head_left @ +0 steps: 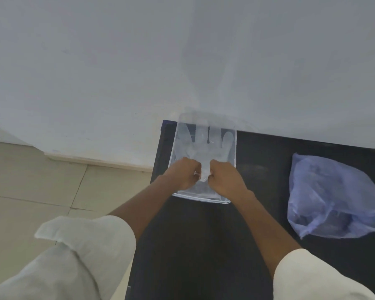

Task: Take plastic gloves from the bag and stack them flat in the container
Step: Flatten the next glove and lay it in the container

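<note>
A clear rectangular plastic container (235,148) sits on the black table (204,245) against the wall. Inside it a thin translucent plastic glove (204,144) lies spread flat, fingers pointing toward the wall. My left hand (185,175) and my right hand (225,179) are side by side over the container's near half, each pinching the glove's cuff between fingers and thumb. A bluish translucent plastic bag (331,198) holding more gloves lies to the right on the table, apart from both hands.
A pale grey wall (182,61) rises just behind the container. The table's left edge runs close to the container, and beige floor tiles (41,187) lie beyond it. My light rolled-up sleeves fill the lower corners.
</note>
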